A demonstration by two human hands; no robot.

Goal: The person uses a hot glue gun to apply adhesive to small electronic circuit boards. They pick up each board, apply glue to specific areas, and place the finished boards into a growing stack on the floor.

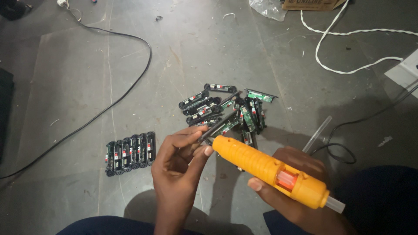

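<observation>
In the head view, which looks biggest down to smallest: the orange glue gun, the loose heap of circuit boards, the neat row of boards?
1. Heap
2. Glue gun, though it is nearer the camera, so this is unsure
3. Row

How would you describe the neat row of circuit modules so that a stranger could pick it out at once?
Start at the grey floor and find the orange glue gun in the right hand. Look past the left hand to the row of modules. Unlike the jumbled pile beyond, these lie side by side.
</observation>
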